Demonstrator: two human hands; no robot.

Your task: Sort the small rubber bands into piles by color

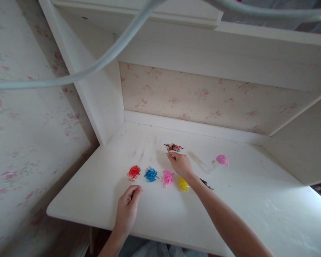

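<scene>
On the white desk [246, 200] lie small heaps of tiny elastic bands in a row: red [134, 172], blue [151, 174], pink [167, 177] and yellow [183, 184]. A mixed-colour heap [173, 146] sits farther back. My right hand [180, 164] reaches to the near edge of the mixed heap, fingers pinched at it; what they hold is too small to name. My left hand [127, 210] rests on the desk near the front edge, fingers curled loosely, below the red heap.
A clear bottle with a pink cap [221, 160] lies on its side right of my right hand. A dark band heap [206, 184] shows behind my right forearm. White shelf walls enclose the desk; a pale hose [101, 62] hangs across the top.
</scene>
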